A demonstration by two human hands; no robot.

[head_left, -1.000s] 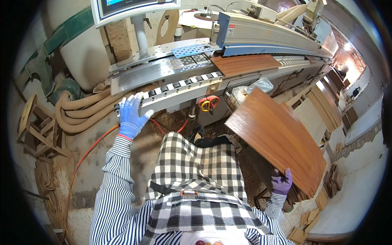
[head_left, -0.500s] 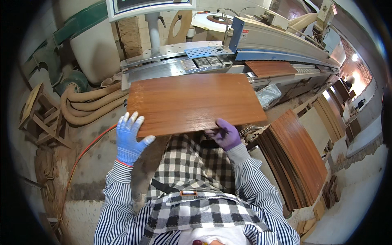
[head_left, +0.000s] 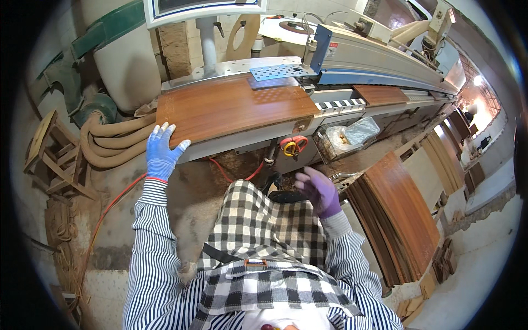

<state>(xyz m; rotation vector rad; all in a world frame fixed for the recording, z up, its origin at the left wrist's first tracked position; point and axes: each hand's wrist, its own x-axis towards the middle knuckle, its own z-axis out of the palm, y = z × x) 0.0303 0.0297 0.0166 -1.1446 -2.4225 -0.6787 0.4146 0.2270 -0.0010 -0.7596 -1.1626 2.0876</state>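
A brown wood-grain board (head_left: 231,107) lies on the near infeed end of the long machine, partly under a blue perforated plate (head_left: 275,71). My left hand (head_left: 162,151), in a blue glove with pale fingertips, rests at the board's near left corner, fingers spread. My right hand (head_left: 318,190), in a purple glove, is in the air below the board, fingers loosely bent and apart, holding nothing. To its right stands a stack of similar boards (head_left: 396,214). A second brown board (head_left: 377,94) sits farther along the machine.
Thick hoses (head_left: 107,143) and a wooden stool (head_left: 55,151) are at left. Red-and-yellow scissors (head_left: 294,146) hang below the machine, beside a crate with plastic bags (head_left: 349,137). A red air hose (head_left: 107,212) crosses the floor. A monitor (head_left: 206,11) stands above.
A board from the right-hand stack has moved up and left onto the machine. My right hand has let go of it; my left hand has shifted slightly left and up along with it.
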